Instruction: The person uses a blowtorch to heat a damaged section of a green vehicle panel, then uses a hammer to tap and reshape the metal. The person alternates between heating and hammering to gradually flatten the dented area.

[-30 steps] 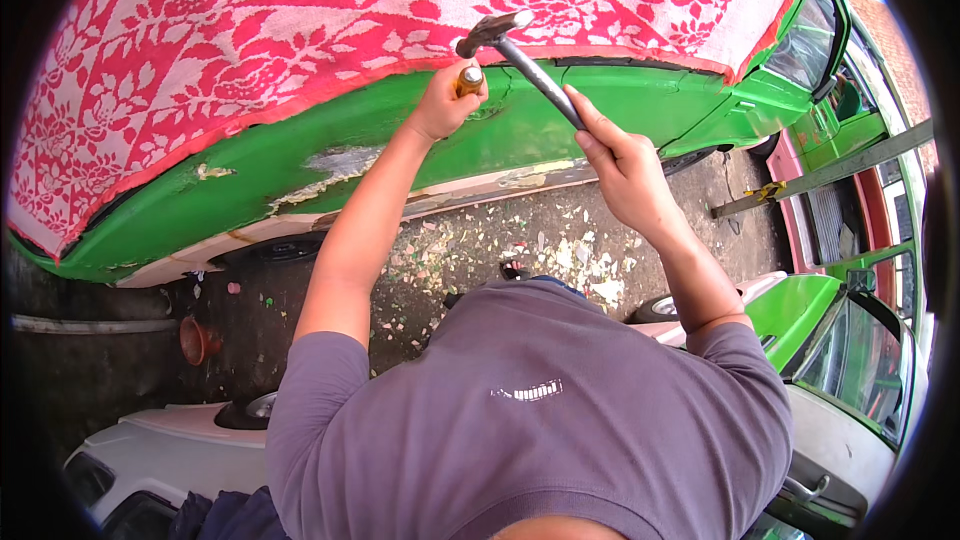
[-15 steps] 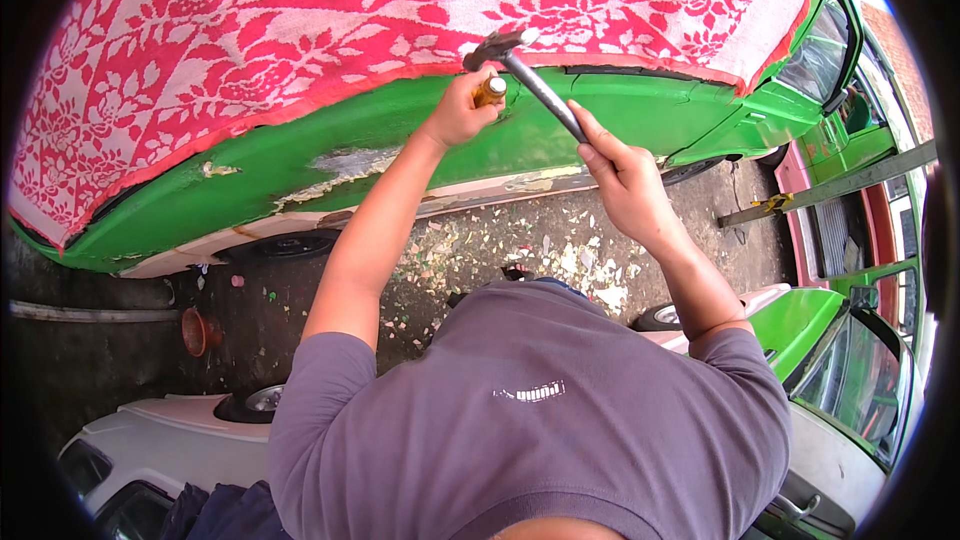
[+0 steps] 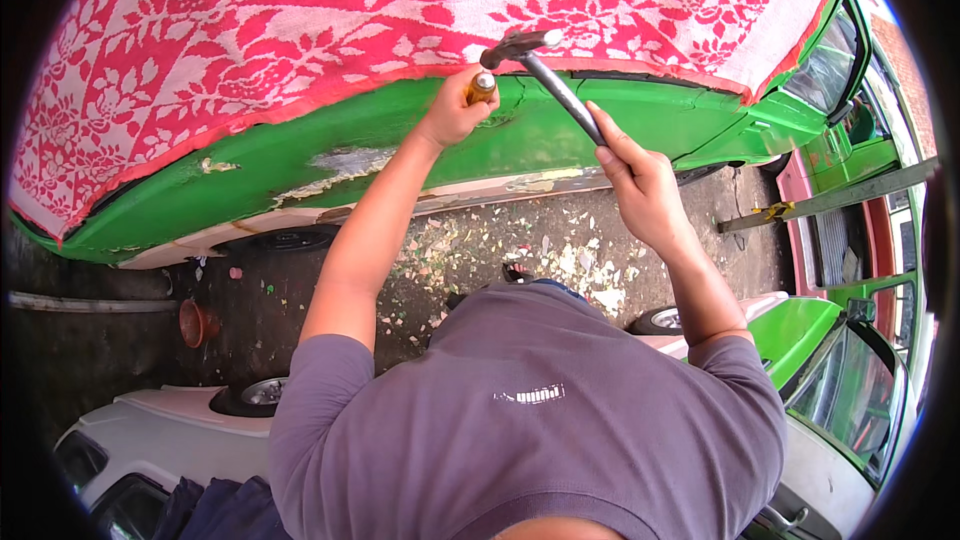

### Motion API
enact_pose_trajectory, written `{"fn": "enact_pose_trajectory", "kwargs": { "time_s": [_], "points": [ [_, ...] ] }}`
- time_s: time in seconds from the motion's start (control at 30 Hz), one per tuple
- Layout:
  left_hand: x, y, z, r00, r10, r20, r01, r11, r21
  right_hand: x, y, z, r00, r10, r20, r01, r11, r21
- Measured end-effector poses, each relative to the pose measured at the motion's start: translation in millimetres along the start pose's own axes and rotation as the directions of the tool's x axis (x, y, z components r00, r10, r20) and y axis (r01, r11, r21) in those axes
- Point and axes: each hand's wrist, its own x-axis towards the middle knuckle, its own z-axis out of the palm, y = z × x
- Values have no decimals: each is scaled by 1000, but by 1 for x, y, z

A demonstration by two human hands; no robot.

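My left hand (image 3: 455, 116) is closed round the amber handle of a hand tool (image 3: 481, 89) with a metal cap on its end. The tool's blade is hidden, so I cannot tell its kind. It is held against or close to the side of a green car (image 3: 590, 115). In my right hand (image 3: 640, 185) is a hammer (image 3: 560, 92), gripped low on its grey metal shaft. The hammer's dark head is just above and beside the tool's capped end, over the edge of a red and pink floral cover (image 3: 400, 10) draped on the car.
Paint flakes (image 3: 570, 265) litter the floor below the car's scraped lower panel (image 3: 350, 162). Behind me stand a white car (image 3: 170, 430) and a green and white one (image 3: 800, 330). A beam (image 3: 850, 195) juts in from the right; an orange pot (image 3: 195, 323) lies at the left.
The hammer and my right hand have shifted a little to the right, away from the tool's capped end. My left hand has moved slightly left, still holding the amber-handled tool.
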Motion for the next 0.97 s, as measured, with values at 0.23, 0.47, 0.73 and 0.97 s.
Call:
{"fn": "enact_pose_trajectory", "kwargs": {
  "time_s": [0.23,0.47,0.73,0.97],
  "points": [
    [-5,-3,7,999,-47,10,46,999,19,-2,17,9,986,-163,19,164,980,-114],
    [-5,-3,-5,1000,9,-25,-8,1000,7,-2,16,11,994,90,66,-91,996,8],
    [-45,-27,-20,973,50,-224,-53,999,-9,-22,30,15,986,153,-60,-82,773,629],
    [-33,20,-15,962,112,-249,-147,981,-127,-44,29,27,984,164,-63,-72,703,707]
  ]
}}
